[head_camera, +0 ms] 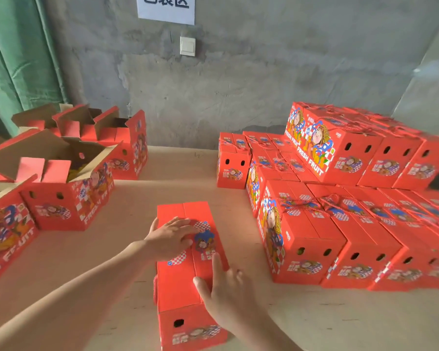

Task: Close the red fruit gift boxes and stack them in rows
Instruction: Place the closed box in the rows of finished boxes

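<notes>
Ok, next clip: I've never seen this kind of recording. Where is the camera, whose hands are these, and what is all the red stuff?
There is no machine here. One wide-angle camera sits on a person's head and looks down at their bare hands. The left hand and right hand both lie flat on the top flaps of a red box in the middle of the table, pressing rather than gripping. To the left stand open boxes; to the right, closed boxes are stacked in rows.

Matt red cardboard box (188,252), rough concrete wall (238,84)
</notes>
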{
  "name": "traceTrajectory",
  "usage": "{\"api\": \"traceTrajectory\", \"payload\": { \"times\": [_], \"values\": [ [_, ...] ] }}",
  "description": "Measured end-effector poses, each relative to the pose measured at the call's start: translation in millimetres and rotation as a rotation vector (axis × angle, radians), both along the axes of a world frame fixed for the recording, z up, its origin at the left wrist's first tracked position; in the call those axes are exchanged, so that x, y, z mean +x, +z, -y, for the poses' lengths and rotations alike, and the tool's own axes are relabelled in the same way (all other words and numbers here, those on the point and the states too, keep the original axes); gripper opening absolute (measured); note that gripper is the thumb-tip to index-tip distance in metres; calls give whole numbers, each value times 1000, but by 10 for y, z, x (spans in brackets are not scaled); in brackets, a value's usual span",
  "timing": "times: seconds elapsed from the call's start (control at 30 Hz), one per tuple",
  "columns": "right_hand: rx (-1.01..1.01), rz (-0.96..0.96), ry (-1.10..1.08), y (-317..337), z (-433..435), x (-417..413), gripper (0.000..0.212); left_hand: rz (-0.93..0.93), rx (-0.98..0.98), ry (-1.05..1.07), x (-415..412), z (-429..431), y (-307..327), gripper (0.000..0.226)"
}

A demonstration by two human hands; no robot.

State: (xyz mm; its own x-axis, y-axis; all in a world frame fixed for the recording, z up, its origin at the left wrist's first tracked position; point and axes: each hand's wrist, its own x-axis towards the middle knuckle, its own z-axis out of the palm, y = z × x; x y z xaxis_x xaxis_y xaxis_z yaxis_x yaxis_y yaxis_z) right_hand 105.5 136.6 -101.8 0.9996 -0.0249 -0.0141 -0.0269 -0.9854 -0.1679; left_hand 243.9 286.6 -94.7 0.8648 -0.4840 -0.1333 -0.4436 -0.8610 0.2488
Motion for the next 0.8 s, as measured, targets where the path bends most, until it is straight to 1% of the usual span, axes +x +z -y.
{"api": "traceTrajectory", "payload": {
  "times": [0.03, 0.07, 0.13, 0.17, 0.2, 0.23, 0.27, 0.3, 0.33, 0.37, 0.4, 0.43, 0.5, 0.53, 0.57, 0.63, 0.7, 0.8],
  "values": [
    [8, 14, 8, 11, -23, -39, 74, 23, -70, 25, -72, 13, -49, 41],
    [55, 30, 2, -5, -5, -54, 72, 56, -193, 60, -155, 6, -103, 41],
    [236, 46, -75, -3, 97, -80, 64, 146, -565, 209, -343, -52, -210, 45],
    [384, 40, -148, -5, 168, -85, 56, 198, -723, 328, -421, -102, -254, 47],
    [571, -18, -254, -32, 230, -82, 49, 228, -828, 470, -494, -147, -290, 48],
    [799, -137, -372, -62, 258, -80, 45, 206, -892, 634, -555, -186, -330, 48],
    [1040, -270, -471, -102, 269, -77, 42, 127, -934, 801, -598, -205, -371, 47],
    [1223, -365, -522, -166, 284, -58, 43, 14, -952, 963, -637, -208, -444, 47],
    [1343, -420, -522, -208, 287, -18, 42, -122, -941, 1111, -690, -208, -491, 48],
    [1424, -449, -499, -229, 294, 32, 43, -280, -926, 1214, -742, -190, -527, 47],
    [1456, -451, -475, -230, 292, 98, 42, -444, -975, 1258, -785, -187, -554, 44],
    [1467, -427, -455, -181, 271, 157, 39, -619, -1082, 1233, -821, -193, -579, 40],
    [1419, -287, -406, -94, 225, 296, 31, -973, -1365, 1089, -849, -173, -643, 39],
    [1393, -207, -359, -38, 185, 363, 27, -1096, -1506, 1042, -857, -152, -662, 38],
    [1368, -122, -309, 12, 140, 417, 28, -1160, -1588, 1030, -844, -144, -686, 37],
    [1275, 51, -222, 45, 75, 514, 30, -1183, -1615, 1086, -791, -162, -726, 36],
    [1104, 149, -154, 36, 44, 554, 18, -1164, -1577, 1143, -767, -195, -714, 41],
    [827, 261, -111, -20, 60, 550, 23, -1041, -1521, 1155, -718, -227, -681, 42]
  ]
}}
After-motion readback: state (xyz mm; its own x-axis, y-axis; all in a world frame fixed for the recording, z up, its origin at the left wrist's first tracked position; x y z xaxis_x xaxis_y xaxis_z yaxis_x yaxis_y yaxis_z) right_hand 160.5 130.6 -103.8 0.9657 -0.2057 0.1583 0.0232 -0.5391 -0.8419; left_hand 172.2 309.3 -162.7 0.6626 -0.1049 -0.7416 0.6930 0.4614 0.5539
